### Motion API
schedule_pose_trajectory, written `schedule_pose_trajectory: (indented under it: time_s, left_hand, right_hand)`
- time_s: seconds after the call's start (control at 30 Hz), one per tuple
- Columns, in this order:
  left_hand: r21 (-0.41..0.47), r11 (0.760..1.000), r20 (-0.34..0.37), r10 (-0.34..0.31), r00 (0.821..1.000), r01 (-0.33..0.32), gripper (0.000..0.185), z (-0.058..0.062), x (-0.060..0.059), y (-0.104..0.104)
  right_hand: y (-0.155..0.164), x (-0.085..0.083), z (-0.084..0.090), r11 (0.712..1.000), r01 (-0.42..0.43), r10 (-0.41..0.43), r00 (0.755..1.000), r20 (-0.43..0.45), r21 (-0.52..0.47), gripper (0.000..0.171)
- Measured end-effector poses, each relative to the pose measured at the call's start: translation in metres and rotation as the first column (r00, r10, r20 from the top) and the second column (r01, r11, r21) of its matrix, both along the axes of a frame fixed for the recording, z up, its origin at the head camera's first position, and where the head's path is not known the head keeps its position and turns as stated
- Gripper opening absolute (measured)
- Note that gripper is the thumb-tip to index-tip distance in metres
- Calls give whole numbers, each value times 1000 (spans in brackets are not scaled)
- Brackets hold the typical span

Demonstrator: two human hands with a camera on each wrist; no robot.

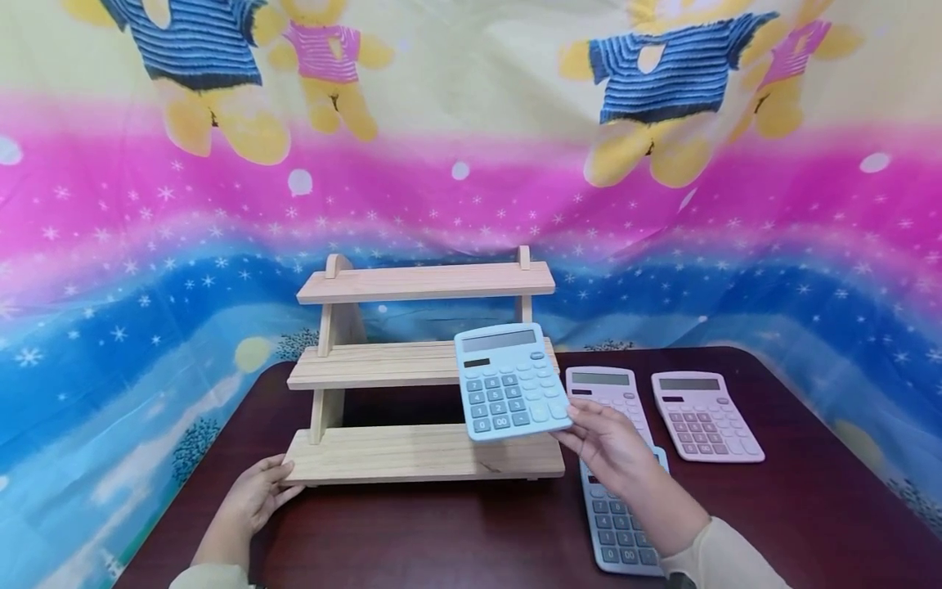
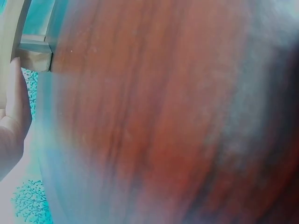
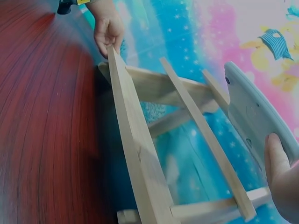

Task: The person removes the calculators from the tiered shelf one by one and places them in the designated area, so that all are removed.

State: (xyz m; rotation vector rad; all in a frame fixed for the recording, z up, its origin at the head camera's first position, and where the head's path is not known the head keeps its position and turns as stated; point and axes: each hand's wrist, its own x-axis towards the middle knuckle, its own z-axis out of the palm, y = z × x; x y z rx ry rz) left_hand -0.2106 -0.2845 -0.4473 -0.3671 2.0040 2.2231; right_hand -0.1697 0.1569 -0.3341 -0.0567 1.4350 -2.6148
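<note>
Blue calculator [image 1: 511, 391] upright, display uppermost

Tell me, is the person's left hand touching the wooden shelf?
Touching. The head view shows the left hand against the wooden shelf's bottom left corner; the right wrist view confirms it.

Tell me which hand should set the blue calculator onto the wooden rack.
Right. The right hand already holds the blue calculator just in front of the wooden rack, level with its middle shelf. The left hand rests against the rack's lower left corner, probably steadying it.
</note>
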Motion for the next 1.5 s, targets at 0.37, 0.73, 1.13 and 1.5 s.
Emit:
schedule_pose_trajectory:
  time_s: [0.37, 0.73, 1.13, 1.5]
  left_hand:
    - [-8, 1000, 24, -12, 1000, 12, 60, 3, -4, -2]
    - [-25, 1000, 25, -7, 1000, 8, 57, -1, -7, -2]
    - [-22, 1000, 29, -19, 999, 19, 60, 3, -5, -2]
    - [-19, 999, 27, -26, 999, 26, 58, 2, -4, -2]
  right_hand:
    - [40, 13, -9, 995, -48, 42, 997, -71, -90, 24]
    - [68, 23, -24, 988, -44, 34, 997, -74, -145, 26]
    - [94, 33, -48, 967, -32, 16, 998, -66, -255, 31]
    - [122, 48, -76, 930, -83, 46, 993, -112, -359, 37]
